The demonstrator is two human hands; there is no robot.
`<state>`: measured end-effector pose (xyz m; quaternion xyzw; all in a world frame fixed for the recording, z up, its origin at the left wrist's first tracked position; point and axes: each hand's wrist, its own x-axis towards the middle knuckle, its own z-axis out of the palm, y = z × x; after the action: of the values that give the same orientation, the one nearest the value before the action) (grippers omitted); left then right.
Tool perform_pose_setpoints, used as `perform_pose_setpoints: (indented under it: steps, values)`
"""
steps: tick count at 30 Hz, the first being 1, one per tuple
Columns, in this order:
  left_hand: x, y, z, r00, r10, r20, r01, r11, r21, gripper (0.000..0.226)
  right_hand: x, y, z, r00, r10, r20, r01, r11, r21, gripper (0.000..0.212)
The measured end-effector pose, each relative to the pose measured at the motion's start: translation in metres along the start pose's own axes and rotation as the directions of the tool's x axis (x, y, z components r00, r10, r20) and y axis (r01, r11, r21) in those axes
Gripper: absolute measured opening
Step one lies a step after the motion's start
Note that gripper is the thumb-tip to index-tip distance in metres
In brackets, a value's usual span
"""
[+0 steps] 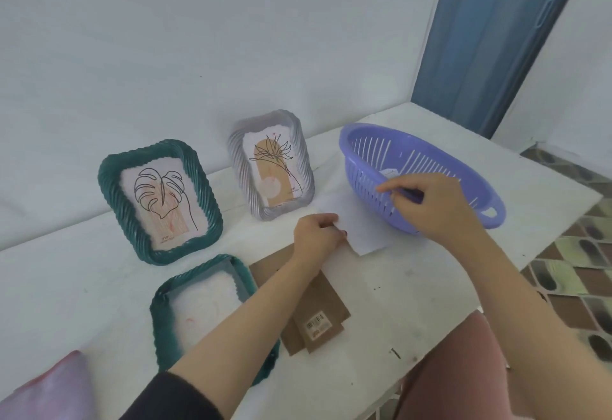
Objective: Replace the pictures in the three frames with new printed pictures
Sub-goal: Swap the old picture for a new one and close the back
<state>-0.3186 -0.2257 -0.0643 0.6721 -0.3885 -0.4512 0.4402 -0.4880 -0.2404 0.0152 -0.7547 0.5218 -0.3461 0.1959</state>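
A dark green frame (159, 202) with a leaf drawing stands at the back left. A grey frame (270, 162) with a flower drawing stands beside it. A second green frame (198, 307) lies face down and open at the front, partly under my left forearm. Its brown backing board (316, 317) lies to its right. My left hand (316, 237) pinches the corner of a white sheet (357, 227) lying on the table. My right hand (433, 207) grips the near rim of the purple basket (420, 171), which is tilted and holds a white paper.
The white table (414, 287) ends at the right, with patterned floor tiles (569, 264) beyond. A blue panel (490, 38) stands behind the table's far right corner. A pink cushion (49, 386) sits at the lower left. A white wall lies behind the frames.
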Motion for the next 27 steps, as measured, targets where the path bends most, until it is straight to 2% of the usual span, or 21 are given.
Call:
perform_pose_setpoints:
  steps: [6, 9, 11, 13, 15, 17, 19, 22, 25, 27]
  values:
    - [0.011, 0.007, 0.02, 0.999, 0.006, 0.04, -0.006, 1.0, 0.008, 0.041, -0.016, 0.002, 0.013, 0.997, -0.022, 0.067, 0.021, 1.0, 0.011, 0.027]
    - [0.015, 0.004, 0.029, 0.998, 0.021, 0.064, -0.022, 0.999, 0.025, 0.055, -0.023, 0.0, 0.015, 0.993, -0.011, 0.118, 0.007, 0.999, 0.036, 0.026]
    - [0.01, 0.005, 0.03, 0.998, 0.031, 0.06, -0.034, 0.998, 0.059, 0.055, -0.024, 0.004, 0.018, 0.992, -0.024, 0.125, 0.021, 0.999, 0.026, 0.026]
    - [0.004, 0.008, 0.027, 0.994, 0.102, 0.029, -0.105, 0.986, 0.126, 0.05, -0.022, 0.007, 0.019, 0.991, -0.029, 0.131, 0.029, 1.0, 0.001, 0.025]
    - [0.001, 0.007, 0.023, 0.974, 0.217, -0.059, -0.202, 0.96, 0.195, 0.047, -0.019, 0.007, 0.016, 0.991, 0.022, 0.131, -0.027, 0.999, 0.032, 0.022]
    - [-0.002, 0.01, 0.018, 0.935, 0.321, -0.149, -0.293, 0.939, 0.181, 0.041, -0.012, 0.004, 0.007, 0.991, 0.08, 0.105, -0.096, 0.984, 0.152, 0.021]
    - [-0.002, 0.015, 0.013, 0.883, 0.435, -0.176, -0.417, 0.899, 0.129, 0.037, 0.002, 0.007, -0.003, 0.985, 0.146, 0.092, -0.161, 0.969, 0.187, 0.022]
    - [-0.003, 0.026, 0.005, 0.814, 0.579, -0.055, -0.563, 0.808, 0.171, 0.042, 0.03, 0.029, -0.01, 0.949, 0.274, 0.157, -0.273, 0.961, -0.028, 0.021]
    - [0.001, 0.032, 0.002, 0.81, 0.581, 0.084, -0.579, 0.768, 0.273, 0.047, 0.05, 0.048, -0.007, 0.875, 0.395, 0.28, -0.302, 0.897, -0.322, 0.031]
    - [0.003, 0.031, 0.002, 0.811, 0.575, 0.106, -0.574, 0.749, 0.331, 0.045, 0.057, 0.053, -0.004, 0.811, 0.464, 0.357, -0.272, 0.838, -0.473, 0.043]
